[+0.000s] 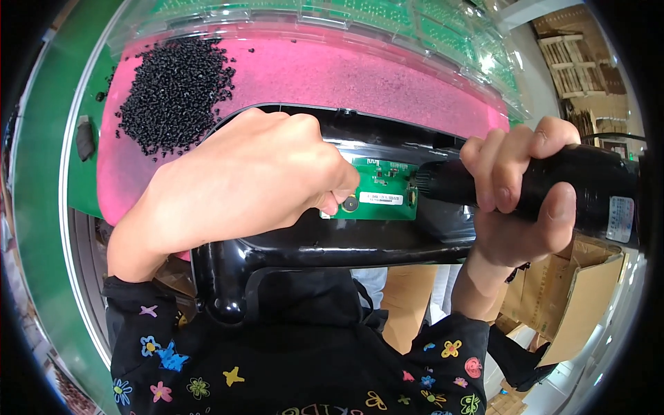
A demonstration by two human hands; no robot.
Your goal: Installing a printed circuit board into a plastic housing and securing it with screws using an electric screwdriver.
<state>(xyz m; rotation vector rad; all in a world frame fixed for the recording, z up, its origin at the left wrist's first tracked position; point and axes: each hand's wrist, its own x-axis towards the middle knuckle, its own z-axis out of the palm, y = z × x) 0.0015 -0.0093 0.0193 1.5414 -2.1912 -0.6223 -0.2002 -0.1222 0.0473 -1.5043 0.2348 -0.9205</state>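
A green circuit board with a white label and a small round black part lies in a glossy black plastic housing. My left hand reaches over the housing from the left. Its fingers are closed, with thumb and fingertips at the board's left end beside the round part; what they pinch, if anything, is hidden. My right hand wraps round a black electric screwdriver, held nearly level. The screwdriver's tip points left and meets the board's right edge; whether a screw is under it I cannot make out.
A pile of small black screws covers the left of a pink mat. Clear plastic trays holding green boards line the back. A dark stub lies on the green table at left. An open cardboard box stands at lower right.
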